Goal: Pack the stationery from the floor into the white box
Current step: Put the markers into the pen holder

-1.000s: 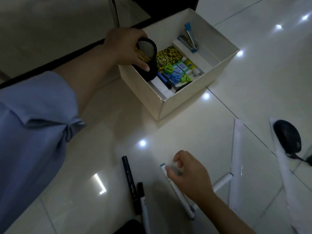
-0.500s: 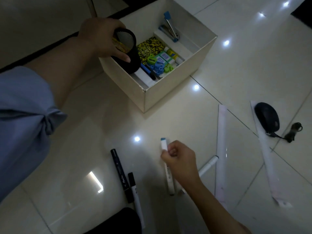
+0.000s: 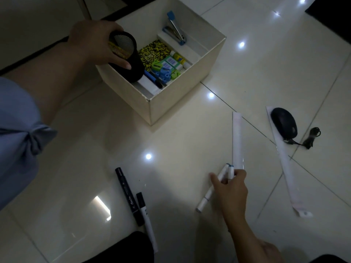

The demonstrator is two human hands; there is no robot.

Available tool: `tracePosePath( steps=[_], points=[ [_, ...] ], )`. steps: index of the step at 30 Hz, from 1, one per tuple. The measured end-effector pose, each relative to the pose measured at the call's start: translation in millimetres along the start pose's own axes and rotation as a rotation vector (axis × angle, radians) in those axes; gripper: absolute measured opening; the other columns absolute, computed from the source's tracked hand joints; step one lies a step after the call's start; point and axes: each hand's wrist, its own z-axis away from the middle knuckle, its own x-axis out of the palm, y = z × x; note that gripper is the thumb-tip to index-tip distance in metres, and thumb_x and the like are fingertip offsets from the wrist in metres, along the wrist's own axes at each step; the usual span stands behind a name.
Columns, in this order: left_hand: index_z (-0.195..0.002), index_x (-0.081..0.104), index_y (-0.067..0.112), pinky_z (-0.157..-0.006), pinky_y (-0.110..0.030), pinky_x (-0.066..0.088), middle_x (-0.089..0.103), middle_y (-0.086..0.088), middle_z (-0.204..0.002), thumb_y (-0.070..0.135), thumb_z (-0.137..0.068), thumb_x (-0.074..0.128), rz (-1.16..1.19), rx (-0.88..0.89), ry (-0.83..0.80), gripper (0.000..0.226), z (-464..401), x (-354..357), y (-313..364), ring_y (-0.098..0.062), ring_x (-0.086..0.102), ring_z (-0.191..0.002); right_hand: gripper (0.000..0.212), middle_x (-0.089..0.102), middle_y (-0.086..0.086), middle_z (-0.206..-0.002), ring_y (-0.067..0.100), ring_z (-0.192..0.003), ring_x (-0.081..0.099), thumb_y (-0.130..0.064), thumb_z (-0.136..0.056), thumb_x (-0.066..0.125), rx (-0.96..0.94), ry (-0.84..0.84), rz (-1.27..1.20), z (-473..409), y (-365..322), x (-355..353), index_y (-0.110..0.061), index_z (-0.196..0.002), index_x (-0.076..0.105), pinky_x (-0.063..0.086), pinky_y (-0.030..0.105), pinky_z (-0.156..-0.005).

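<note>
Head view, left hand gripping pen holder, right hand pinching markers, mouse nearby

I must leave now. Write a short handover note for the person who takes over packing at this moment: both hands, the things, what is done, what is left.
Left hand grips the black mesh pen holder, tilted at the white box edge.
Right hand holds two white markers above the floor.
Done: stapler, notebook, erasers and sharpeners are in the box.
Left: those two markers, black marker and the black-capped white marker beside it, two long rulers. A mouse lies on one ruler.
</note>
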Motion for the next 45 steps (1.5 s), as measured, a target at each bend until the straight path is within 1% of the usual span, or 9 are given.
tracePosePath(
  steps=[7, 10, 13, 16, 19, 28, 31, 38, 45],
  points=[
    [-0.131, 0.050, 0.016, -0.094, -0.040, 0.043, 0.054, -0.010, -0.133, 0.053, -0.052, 0.083, 0.027, -0.020, -0.034, 0.094, -2, -5, 0, -0.031, 0.051, -0.119, 0.011, 0.056, 0.003, -0.072, 0.013, -0.061, 0.051, -0.009, -0.082, 0.062, -0.013, 0.043, -0.028, -1, -36, 10, -0.010, -0.088, 0.052, 0.032, 0.012, -0.050],
    [-0.128, 0.053, 0.016, -0.093, -0.036, 0.044, 0.057, -0.008, -0.129, 0.056, -0.048, 0.083, 0.033, -0.014, -0.018, 0.094, -4, -3, -5, -0.029, 0.054, -0.115, 0.010, 0.056, -0.002, -0.069, 0.011, -0.064, 0.051, -0.011, -0.090, 0.054, -0.122, 0.053, -0.286, -3, -98, 7, -0.016, -0.082, 0.059, 0.037, 0.012, -0.052],
    [-0.132, 0.048, 0.019, -0.098, -0.035, 0.036, 0.054, -0.004, -0.134, 0.063, -0.047, 0.079, -0.011, -0.007, -0.013, 0.101, -8, 0, -9, -0.026, 0.052, -0.119, 0.015, 0.058, 0.001, -0.069, 0.017, -0.067, 0.055, -0.020, -0.093, 0.051, -0.166, 0.007, -0.634, -5, -180, 6, -0.023, -0.081, 0.058, 0.045, 0.029, -0.063],
    [-0.144, 0.029, 0.022, -0.110, -0.041, 0.023, 0.046, -0.003, -0.143, 0.067, -0.046, 0.078, 0.002, -0.023, -0.037, 0.118, -11, 3, -12, -0.024, 0.045, -0.127, 0.011, 0.067, -0.001, -0.070, 0.017, -0.075, 0.068, -0.019, -0.097, 0.045, -0.187, -0.241, -1.073, -18, -256, 16, -0.020, -0.104, 0.054, 0.054, 0.032, -0.069],
    [-0.147, 0.017, 0.023, -0.109, -0.037, 0.027, 0.048, -0.003, -0.140, 0.063, -0.044, 0.081, 0.061, -0.039, -0.033, 0.127, -9, 2, -11, -0.024, 0.046, -0.125, 0.012, 0.059, 0.003, -0.075, 0.015, -0.073, 0.067, -0.013, -0.100, 0.036, -0.322, -0.343, -1.231, -35, -318, 47, -0.019, -0.097, 0.046, 0.055, 0.032, -0.074],
    [-0.136, 0.029, 0.020, -0.086, -0.028, 0.037, 0.057, 0.000, -0.128, 0.061, -0.044, 0.082, 0.058, -0.062, 0.023, 0.114, -9, 6, -9, -0.023, 0.055, -0.107, 0.020, 0.055, 0.001, -0.086, 0.007, -0.080, 0.060, -0.011, -0.100, 0.036, -0.734, -0.360, -0.856, -75, -346, 151, -0.001, -0.117, 0.038, 0.047, 0.012, -0.071],
    [-0.118, 0.035, 0.018, -0.067, -0.025, 0.026, 0.064, 0.001, -0.110, 0.062, -0.043, 0.082, 0.021, -0.053, 0.073, 0.099, -10, 7, -8, -0.021, 0.059, -0.090, 0.011, 0.053, 0.002, -0.084, 0.007, -0.075, 0.055, -0.014, -0.099, 0.040, -0.929, -0.451, -0.644, -83, -333, 166, -0.023, -0.104, 0.043, 0.045, 0.020, -0.070],
    [-0.129, 0.024, 0.013, -0.097, -0.025, 0.032, 0.068, 0.003, -0.092, 0.063, -0.046, 0.079, 0.014, -0.038, 0.149, 0.112, -10, 12, -9, -0.017, 0.063, -0.084, 0.022, 0.033, 0.002, -0.105, 0.018, -0.100, 0.042, -0.021, -0.092, 0.043, -1.234, -0.606, -0.083, -112, -329, 168, -0.010, -0.111, 0.044, 0.042, 0.033, -0.092],
    [-0.132, 0.019, 0.015, -0.106, -0.028, 0.028, 0.065, 0.005, -0.103, 0.066, -0.046, 0.076, 0.049, -0.044, 0.113, 0.114, -11, 13, -10, -0.014, 0.062, -0.094, 0.034, 0.039, 0.008, -0.112, 0.023, -0.097, 0.044, -0.036, -0.091, 0.037, -1.524, -0.450, 0.173, -121, -335, 162, -0.012, -0.113, 0.045, 0.046, 0.047, -0.081]
  ],
)
